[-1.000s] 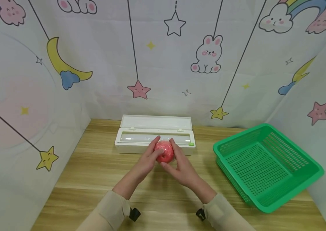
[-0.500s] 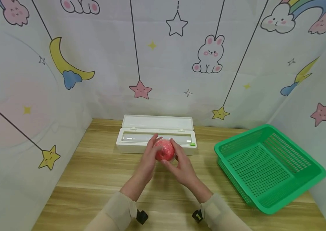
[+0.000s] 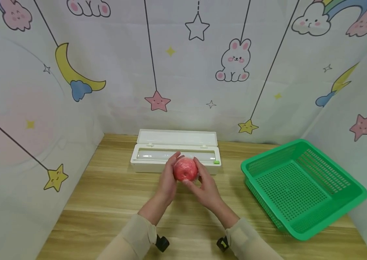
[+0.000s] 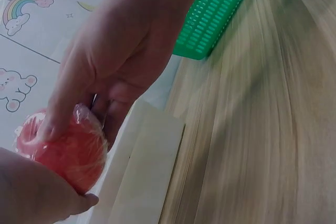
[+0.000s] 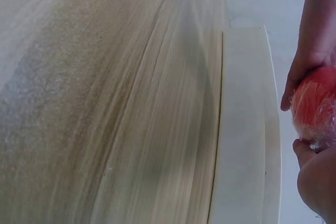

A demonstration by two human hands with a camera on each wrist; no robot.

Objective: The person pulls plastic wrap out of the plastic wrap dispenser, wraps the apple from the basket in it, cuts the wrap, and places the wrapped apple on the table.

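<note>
A red apple [image 3: 185, 169] wrapped in clear film is held between both hands, above the table. My left hand [image 3: 167, 182] cups its left side. My right hand [image 3: 207, 191] grips the right side, with the thumb at the apple's lower front. In the left wrist view the crinkled film shows on the apple [image 4: 76, 153], and the right thumb presses near its hollow. Loose film bunches on the apple [image 5: 315, 106] in the right wrist view. Just behind the hands stands a white cling film box [image 3: 150, 168], its lid raised and a roll inside.
A green perforated basket [image 3: 303, 231] stands on the right of the wooden table [image 3: 105, 202]. White cloth walls [image 3: 118, 108] printed with stars, a moon and rabbits close off the back and both sides.
The left thumb has slid off the apple's front toward its left side. More of the apple's front, with its hollow, now shows. The right hand has barely shifted.
</note>
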